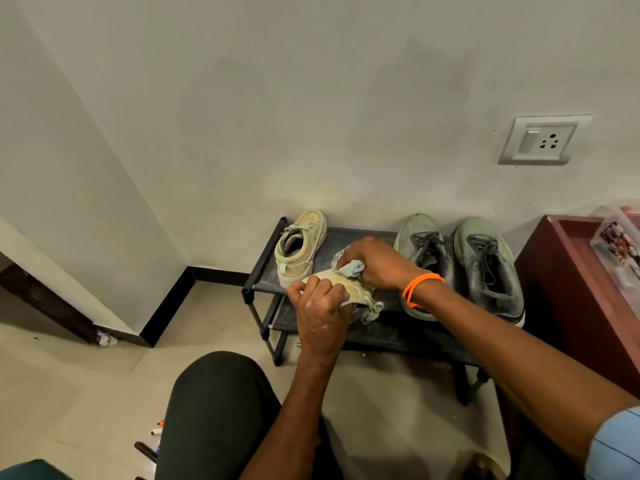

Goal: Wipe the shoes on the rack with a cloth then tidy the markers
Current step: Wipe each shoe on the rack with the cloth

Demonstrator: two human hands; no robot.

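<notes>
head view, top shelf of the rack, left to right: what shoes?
Beige shoe standing on the rack → beige shoe held by the left hand, wiped with the cloth in the right hand → dark sneaker → dark sneaker.

You have one view only, from your head, so nothing is shared with a second camera. It looks forward and steeply down past your knee at the rack against the wall. It sits close: your forearms fill the lower right, and your fingers lie near the centre, just below the middle.
</notes>
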